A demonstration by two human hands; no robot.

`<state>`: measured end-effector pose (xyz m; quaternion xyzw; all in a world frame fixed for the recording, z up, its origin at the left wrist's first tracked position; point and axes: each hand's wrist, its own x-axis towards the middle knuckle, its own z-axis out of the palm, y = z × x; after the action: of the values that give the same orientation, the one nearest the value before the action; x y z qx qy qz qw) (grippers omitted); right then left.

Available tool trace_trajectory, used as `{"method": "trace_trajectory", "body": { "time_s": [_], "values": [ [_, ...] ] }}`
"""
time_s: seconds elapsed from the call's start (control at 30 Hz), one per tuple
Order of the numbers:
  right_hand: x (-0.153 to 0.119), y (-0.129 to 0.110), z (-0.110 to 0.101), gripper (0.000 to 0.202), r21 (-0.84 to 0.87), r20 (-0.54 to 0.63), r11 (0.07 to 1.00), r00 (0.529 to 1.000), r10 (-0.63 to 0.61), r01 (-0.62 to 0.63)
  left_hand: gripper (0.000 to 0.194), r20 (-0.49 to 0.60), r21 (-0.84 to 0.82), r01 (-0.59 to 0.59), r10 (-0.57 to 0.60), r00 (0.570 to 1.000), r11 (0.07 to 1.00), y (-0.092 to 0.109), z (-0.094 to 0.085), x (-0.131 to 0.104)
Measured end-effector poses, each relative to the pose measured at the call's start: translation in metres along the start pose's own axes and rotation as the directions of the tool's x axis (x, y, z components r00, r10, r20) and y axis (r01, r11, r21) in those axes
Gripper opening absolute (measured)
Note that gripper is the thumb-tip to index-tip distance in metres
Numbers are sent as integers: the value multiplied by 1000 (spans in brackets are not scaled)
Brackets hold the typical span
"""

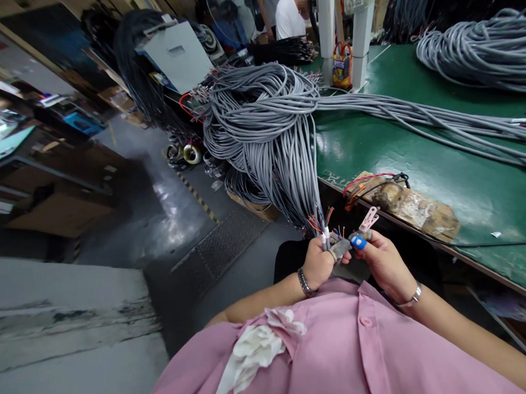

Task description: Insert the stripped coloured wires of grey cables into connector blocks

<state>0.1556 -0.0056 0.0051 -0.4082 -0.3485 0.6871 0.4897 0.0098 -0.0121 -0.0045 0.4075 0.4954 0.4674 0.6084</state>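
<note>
Grey cable ends (pixel 326 238) with white sleeves and fanned-out coloured wires stand up from my left hand (pixel 318 264), whose fingers are wrapped round them. My right hand (pixel 383 262) is closed close beside it, with a blue band on the thumb. A small pink tool (pixel 369 219) sticks up from the right hand's fingers. Between the two hands some thin wires and grey wrapping on the fingertips show. A large bundle of grey cables (pixel 267 119) hangs over the table's left edge, down to my left hand.
On the green table (pixel 490 207) lie a taped wooden block (pixel 415 208) with wires, long grey cables and a cable coil (pixel 481 50). A yellow packet (pixel 341 67) stands by white posts. A person (pixel 291 14) is beyond. A grey box (pixel 176 56) sits at left.
</note>
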Motion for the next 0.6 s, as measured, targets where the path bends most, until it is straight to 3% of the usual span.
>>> {"method": "trace_trajectory", "body": {
  "time_s": [0.2,0.4,0.5,0.6],
  "values": [
    [0,8,-1,17,104,-6,994,999,45,-44,37,-57,-66,3,-7,998,998,-3,0,1],
    [8,15,-14,15,239,81,955,984,161,-176,36,-35,-89,0,-3,999,996,-1,-1,1],
    [16,13,-28,30,349,86,915,979,183,-201,35,4,-119,27,-27,1000,993,4,-3,1],
    [22,7,-36,41,321,98,934,987,130,-155,35,80,-128,59,-48,996,990,12,-3,2]
  ]
}}
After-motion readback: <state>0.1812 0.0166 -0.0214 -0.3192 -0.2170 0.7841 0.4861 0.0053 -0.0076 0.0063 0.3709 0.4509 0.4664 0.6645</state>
